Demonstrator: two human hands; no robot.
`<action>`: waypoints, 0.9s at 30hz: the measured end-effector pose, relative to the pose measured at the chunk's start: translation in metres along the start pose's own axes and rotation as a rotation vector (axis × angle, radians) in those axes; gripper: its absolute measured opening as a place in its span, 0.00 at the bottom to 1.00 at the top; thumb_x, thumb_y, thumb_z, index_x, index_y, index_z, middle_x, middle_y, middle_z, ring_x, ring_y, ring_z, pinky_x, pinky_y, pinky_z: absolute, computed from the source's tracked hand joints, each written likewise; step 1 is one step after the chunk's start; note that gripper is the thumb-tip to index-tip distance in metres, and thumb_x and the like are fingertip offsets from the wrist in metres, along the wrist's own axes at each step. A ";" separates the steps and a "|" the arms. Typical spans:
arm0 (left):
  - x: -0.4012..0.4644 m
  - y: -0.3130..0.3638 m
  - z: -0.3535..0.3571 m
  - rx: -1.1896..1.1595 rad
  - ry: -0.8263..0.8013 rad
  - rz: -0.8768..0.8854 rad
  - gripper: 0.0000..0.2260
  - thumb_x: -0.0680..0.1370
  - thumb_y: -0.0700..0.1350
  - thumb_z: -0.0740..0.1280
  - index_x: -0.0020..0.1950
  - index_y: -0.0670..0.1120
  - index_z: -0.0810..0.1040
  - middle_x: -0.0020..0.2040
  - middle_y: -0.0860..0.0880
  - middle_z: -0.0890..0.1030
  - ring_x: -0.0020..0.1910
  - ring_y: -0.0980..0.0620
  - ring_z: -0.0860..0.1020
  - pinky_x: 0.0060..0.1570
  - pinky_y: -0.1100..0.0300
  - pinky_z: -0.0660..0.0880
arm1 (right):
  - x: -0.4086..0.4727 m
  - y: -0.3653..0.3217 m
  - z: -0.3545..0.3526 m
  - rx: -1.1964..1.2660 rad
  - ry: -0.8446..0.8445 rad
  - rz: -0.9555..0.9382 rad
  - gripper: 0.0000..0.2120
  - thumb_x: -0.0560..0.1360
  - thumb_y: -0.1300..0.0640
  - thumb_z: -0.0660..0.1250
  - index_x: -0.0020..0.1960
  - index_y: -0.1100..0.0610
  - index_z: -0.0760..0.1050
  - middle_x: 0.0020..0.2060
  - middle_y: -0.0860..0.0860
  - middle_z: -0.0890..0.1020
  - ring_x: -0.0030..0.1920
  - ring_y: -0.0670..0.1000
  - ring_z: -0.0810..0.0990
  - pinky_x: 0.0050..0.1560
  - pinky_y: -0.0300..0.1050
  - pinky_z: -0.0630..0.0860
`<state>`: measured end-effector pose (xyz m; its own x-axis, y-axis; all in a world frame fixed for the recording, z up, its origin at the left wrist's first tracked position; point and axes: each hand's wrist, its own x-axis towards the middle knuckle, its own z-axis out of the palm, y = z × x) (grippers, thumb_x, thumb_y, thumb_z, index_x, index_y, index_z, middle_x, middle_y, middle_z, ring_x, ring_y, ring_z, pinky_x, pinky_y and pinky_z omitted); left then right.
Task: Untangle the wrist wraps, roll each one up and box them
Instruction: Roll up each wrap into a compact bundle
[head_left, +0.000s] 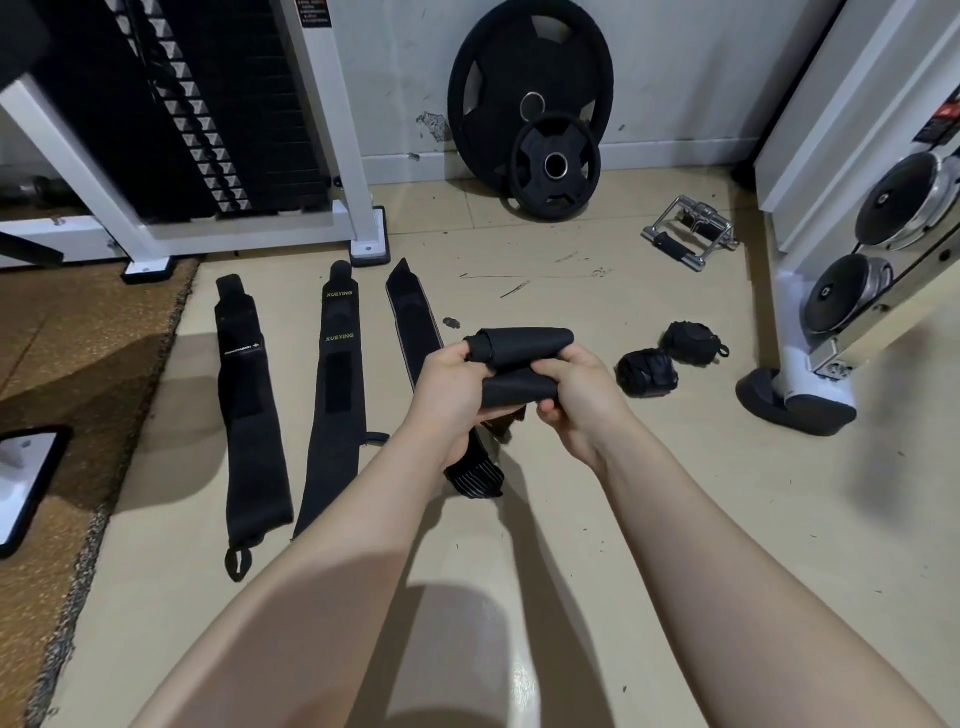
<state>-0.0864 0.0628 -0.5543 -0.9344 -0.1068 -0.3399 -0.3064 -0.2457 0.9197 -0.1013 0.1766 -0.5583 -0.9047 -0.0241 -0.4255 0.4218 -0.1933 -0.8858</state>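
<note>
My left hand (452, 384) and my right hand (576, 395) both grip a black wrist wrap (519, 364), partly rolled and held above the floor. Its loose striped end (475, 475) hangs below my left wrist. Three black wraps lie flat and straight on the floor to the left: one at the far left (249, 410), one printed XUEYING (335, 384), and a third (413, 317) partly hidden behind my left hand. Two rolled-up wraps (647, 373) (693, 343) sit on the floor to the right of my hands. No box is in view.
A white weight-stack machine (218, 130) stands at the back left, and another machine's base (810, 374) at the right. Two black weight plates (530, 104) lean on the wall. A chrome cable handle (688, 239) lies on the floor. A brown mat (78, 364) covers the left.
</note>
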 end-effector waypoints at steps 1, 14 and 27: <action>-0.001 0.000 0.000 -0.037 -0.014 -0.022 0.13 0.78 0.31 0.57 0.49 0.42 0.79 0.46 0.40 0.83 0.43 0.45 0.83 0.42 0.53 0.82 | 0.000 -0.003 -0.001 -0.020 0.019 -0.003 0.12 0.77 0.69 0.57 0.43 0.55 0.73 0.33 0.52 0.73 0.27 0.46 0.66 0.19 0.32 0.61; -0.001 0.000 -0.012 0.016 -0.147 0.125 0.10 0.78 0.35 0.65 0.54 0.49 0.77 0.51 0.47 0.82 0.50 0.48 0.83 0.48 0.59 0.80 | 0.002 -0.020 -0.024 -0.238 -0.227 -0.183 0.10 0.70 0.61 0.60 0.47 0.58 0.77 0.37 0.52 0.80 0.37 0.49 0.77 0.40 0.40 0.72; -0.002 0.011 -0.005 0.000 0.006 -0.007 0.10 0.77 0.31 0.62 0.50 0.44 0.78 0.41 0.44 0.79 0.32 0.48 0.76 0.22 0.65 0.69 | -0.004 -0.014 -0.001 -0.168 -0.144 -0.157 0.14 0.77 0.67 0.58 0.48 0.50 0.75 0.43 0.53 0.79 0.42 0.54 0.77 0.41 0.47 0.74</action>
<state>-0.0871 0.0550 -0.5447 -0.9311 -0.1113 -0.3475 -0.3129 -0.2464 0.9173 -0.1037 0.1800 -0.5439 -0.9540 -0.1484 -0.2605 0.2691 -0.0408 -0.9623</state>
